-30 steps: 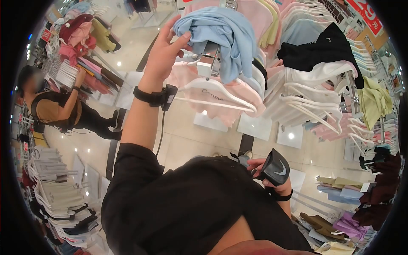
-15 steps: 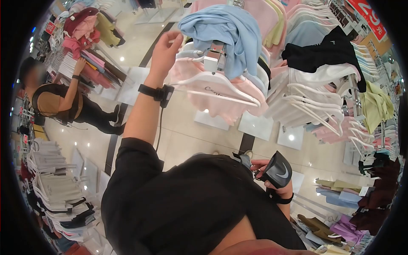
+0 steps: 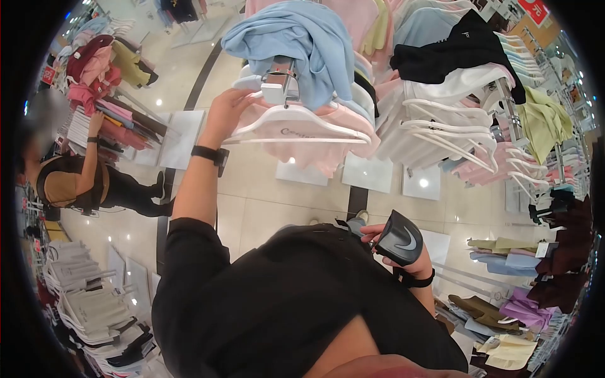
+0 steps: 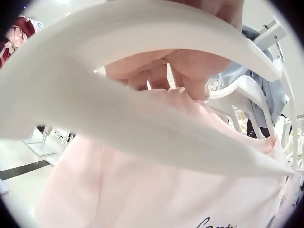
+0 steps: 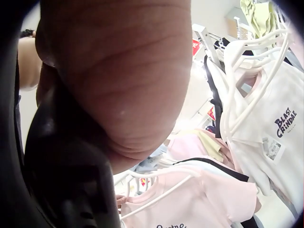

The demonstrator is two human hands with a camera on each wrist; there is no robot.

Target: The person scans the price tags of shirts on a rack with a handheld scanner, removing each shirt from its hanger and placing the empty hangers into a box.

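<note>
My left hand [image 3: 225, 114] reaches to the left end of the front clothes rack. In the left wrist view its fingers [image 4: 192, 88] pinch the shoulder of a pink T-shirt [image 4: 142, 185] behind a bare white hanger [image 4: 156, 28]. Dark script crosses the shirt's chest. Above the hand, a light blue garment [image 3: 309, 44] lies draped over the rack's end. Low at my waist, my right hand [image 3: 418, 260] holds a black, curved, cap-like object [image 3: 398, 242] with a swoosh on it. That object partly covers the palm and fingers.
White T-shirts on hangers [image 3: 441, 120] hang on the rack to the right, with a black garment [image 3: 450, 53] laid on top. Another person [image 3: 69, 176] stands at a rack on the left. More clothes racks [image 3: 88, 296] line the lower left, beside white floor plates [image 3: 179, 138].
My left hand has come away from the light blue garment and moved down to the pink T-shirt's shoulder. My right hand keeps holding the black object at the waist.
</note>
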